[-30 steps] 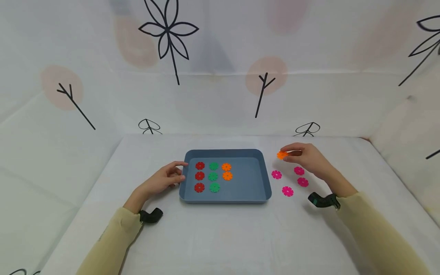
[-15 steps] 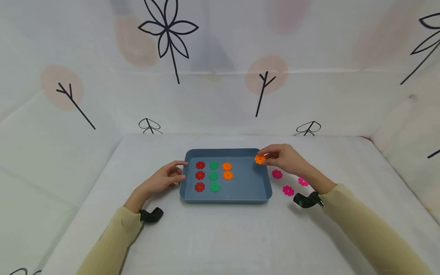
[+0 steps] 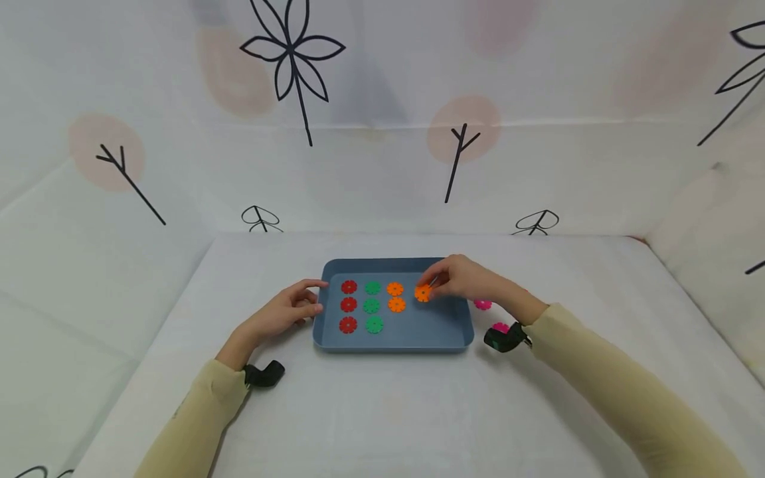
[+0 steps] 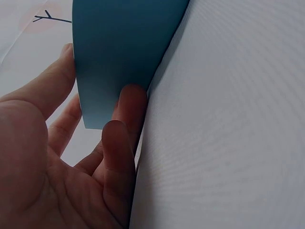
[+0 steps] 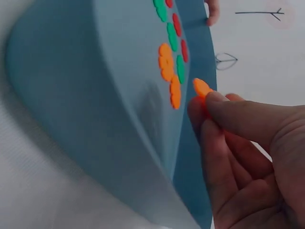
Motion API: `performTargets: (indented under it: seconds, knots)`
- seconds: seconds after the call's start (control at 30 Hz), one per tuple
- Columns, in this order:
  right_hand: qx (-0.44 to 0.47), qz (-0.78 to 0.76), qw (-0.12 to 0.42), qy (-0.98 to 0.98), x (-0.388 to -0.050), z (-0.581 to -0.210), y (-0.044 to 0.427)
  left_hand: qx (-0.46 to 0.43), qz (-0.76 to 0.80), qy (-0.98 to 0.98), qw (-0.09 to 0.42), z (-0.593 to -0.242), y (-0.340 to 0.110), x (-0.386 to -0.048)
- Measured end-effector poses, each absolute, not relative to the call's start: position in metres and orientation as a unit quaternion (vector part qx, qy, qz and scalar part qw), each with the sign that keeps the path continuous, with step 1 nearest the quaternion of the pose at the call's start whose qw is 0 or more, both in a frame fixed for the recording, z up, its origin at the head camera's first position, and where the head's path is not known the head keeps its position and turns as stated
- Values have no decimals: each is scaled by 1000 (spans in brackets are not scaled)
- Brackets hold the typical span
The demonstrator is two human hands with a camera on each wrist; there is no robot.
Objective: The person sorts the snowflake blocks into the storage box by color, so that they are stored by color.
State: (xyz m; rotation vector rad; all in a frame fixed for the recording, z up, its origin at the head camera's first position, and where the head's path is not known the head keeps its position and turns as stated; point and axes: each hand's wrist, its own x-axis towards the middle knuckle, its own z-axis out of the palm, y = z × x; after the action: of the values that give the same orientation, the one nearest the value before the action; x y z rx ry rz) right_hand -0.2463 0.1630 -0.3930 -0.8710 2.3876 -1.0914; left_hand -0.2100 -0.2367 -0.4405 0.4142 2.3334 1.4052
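Right hand [image 3: 466,279] pinches an orange notched disc [image 3: 422,293] above the blue-grey tray [image 3: 427,328].

Backdrop [image 3: 370,179]: white sheeting, one horizontal crease [image 3: 382,126]. Black-line prints: long-stemmed flower [image 3: 290,50], upright twig [image 3: 456,162] over peach disc [image 3: 442,136], two small leaf motifs [image 3: 259,219] along the lower edge. Side panels [image 3: 54,285]: white, left and right, similarly printed. Counter [image 3: 382,418]: white covering, meeting backdrop squarely. Light: soft, diffuse, with faint shadows.
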Motion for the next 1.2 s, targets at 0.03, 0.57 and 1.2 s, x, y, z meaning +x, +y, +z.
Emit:
performTargets:
  seconds: [0.03, 0.57, 1.2]
  knots:
    - [-316, -383, 197, 845, -248, -394, 161, 148, 502, 830, 192, -441, -237, -211]
    - [-347, -324, 328, 816, -254, -405, 116, 151, 503, 827, 199, -425, -232, -201]
    - [-336, -345, 331, 812, -252, -418, 116, 152, 508, 824, 199, -413, -229, -195]
